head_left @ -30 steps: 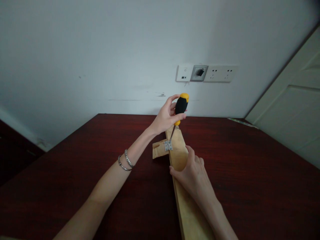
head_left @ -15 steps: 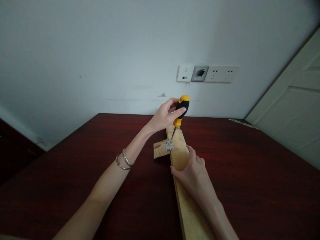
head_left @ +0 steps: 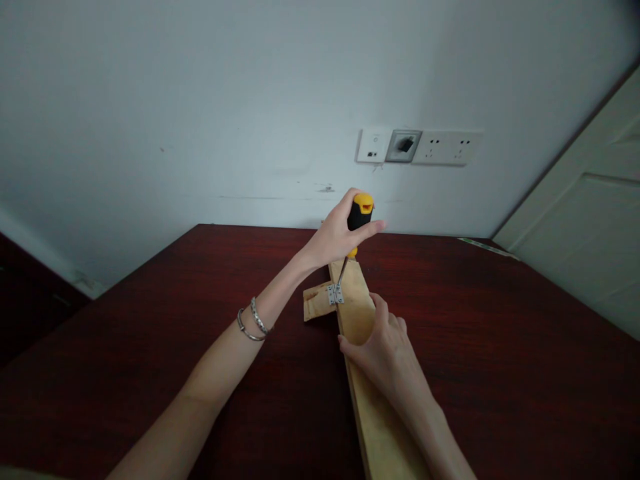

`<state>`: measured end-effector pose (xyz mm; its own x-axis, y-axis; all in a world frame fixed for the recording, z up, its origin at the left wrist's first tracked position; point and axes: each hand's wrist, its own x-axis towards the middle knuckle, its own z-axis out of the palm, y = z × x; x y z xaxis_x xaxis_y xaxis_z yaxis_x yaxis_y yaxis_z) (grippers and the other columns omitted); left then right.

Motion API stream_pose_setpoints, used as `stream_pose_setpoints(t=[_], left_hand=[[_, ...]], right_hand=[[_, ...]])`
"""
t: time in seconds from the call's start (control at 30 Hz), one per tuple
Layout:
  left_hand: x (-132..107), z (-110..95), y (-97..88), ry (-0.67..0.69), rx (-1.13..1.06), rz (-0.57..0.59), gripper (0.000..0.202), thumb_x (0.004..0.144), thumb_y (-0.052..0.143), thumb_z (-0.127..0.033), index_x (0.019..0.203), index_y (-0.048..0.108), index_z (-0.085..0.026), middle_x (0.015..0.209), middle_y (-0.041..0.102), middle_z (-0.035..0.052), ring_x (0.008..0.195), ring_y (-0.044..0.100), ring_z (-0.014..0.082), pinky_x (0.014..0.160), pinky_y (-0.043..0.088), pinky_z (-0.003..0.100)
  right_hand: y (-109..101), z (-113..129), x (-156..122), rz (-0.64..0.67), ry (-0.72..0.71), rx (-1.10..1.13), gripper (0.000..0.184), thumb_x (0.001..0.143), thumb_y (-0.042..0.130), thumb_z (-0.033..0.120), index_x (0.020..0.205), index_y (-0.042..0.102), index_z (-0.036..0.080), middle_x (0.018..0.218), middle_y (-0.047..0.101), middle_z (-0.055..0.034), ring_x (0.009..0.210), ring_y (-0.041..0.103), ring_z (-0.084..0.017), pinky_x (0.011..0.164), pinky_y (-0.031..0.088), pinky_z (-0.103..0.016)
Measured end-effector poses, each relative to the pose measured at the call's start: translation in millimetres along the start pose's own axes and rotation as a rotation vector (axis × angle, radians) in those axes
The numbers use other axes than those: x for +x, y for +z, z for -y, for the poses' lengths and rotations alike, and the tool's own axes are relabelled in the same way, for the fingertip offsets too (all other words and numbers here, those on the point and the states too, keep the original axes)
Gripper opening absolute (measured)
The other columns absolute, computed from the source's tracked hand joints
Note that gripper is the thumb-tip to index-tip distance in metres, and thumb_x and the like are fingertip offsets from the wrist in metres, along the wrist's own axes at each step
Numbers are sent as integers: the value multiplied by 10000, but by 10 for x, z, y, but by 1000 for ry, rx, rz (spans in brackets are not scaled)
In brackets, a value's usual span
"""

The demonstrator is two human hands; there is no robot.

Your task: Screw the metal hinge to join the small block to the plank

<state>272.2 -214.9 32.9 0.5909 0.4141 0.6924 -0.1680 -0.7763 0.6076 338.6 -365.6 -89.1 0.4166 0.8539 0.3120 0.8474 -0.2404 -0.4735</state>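
My left hand (head_left: 340, 230) is closed around the yellow and black handle of a screwdriver (head_left: 361, 212). The screwdriver leans a little, its shaft reaching down to a small metal hinge (head_left: 335, 294). That hinge joins a long wooden board (head_left: 357, 317) to a short wooden piece (head_left: 317, 303) sticking out on the left. Whether the tip sits in a screw is too small to tell. Lower down, my right hand (head_left: 387, 343) grips the long board across its width, thumb on the left edge and fingers on the right edge.
The board lies on a dark red wooden table (head_left: 240, 267). Behind it rises a white wall with a row of sockets (head_left: 445, 147) and a grey-framed outlet (head_left: 403, 145). A white panelled door (head_left: 585, 220) stands at the right.
My left hand has turned round the screwdriver handle, with the thumb now stretched further right. The handle has tipped slightly. My right hand keeps its grip on the board.
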Motion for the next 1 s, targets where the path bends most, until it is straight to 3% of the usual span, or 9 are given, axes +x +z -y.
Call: stream_pose_setpoints(t=[0.07,0.2,0.33,0.53,0.63,0.8,1.0], left_hand=[[-3,15,-3,-23,-30,4,230,835,568,-360,965,464,-202,904,516,21,856,501,165,817,418,314],[-19,24,-51,-99,-118,123,196,880,457,-342,1023,460,-208,896,516,19,844,510,155,769,428,278],[-20,15,-75,-80,-109,171,256,859,488,-357,1060,472,-200,931,536,31,863,521,152,759,433,260],[-2,42,-3,-24,-66,-15,354,725,689,-343,921,439,-190,913,522,23,835,516,144,729,444,277],[-11,78,42,-39,-82,-101,377,720,702,-318,914,400,-203,890,516,12,820,527,139,732,446,292],[-16,110,109,-104,-204,-114,379,758,669,-303,979,372,-222,901,532,8,752,557,119,699,461,288],[8,113,98,-48,-143,-105,332,696,716,-303,909,496,-174,919,557,34,885,536,156,728,453,266]], right_hand=[[-8,-9,4,-7,4,-1,763,651,636,398,1301,351,116,950,585,-137,891,509,-310,784,435,-423],[-23,-16,14,-16,23,1,755,654,634,398,1295,355,112,941,592,-144,892,510,-312,785,434,-431],[-26,-6,22,6,56,9,771,645,638,397,1299,352,104,959,588,-147,910,502,-314,804,434,-429],[-23,-4,20,10,50,17,765,653,632,407,1298,352,107,961,587,-147,902,508,-314,802,438,-437],[-14,-17,14,-21,34,18,758,654,634,411,1293,358,112,946,588,-144,889,514,-309,789,441,-432],[-4,-29,8,-40,16,36,748,650,635,403,1288,359,130,941,585,-136,883,513,-314,766,446,-440],[-16,-16,12,-6,30,35,745,652,632,405,1285,361,119,934,578,-133,891,503,-313,783,442,-432]])
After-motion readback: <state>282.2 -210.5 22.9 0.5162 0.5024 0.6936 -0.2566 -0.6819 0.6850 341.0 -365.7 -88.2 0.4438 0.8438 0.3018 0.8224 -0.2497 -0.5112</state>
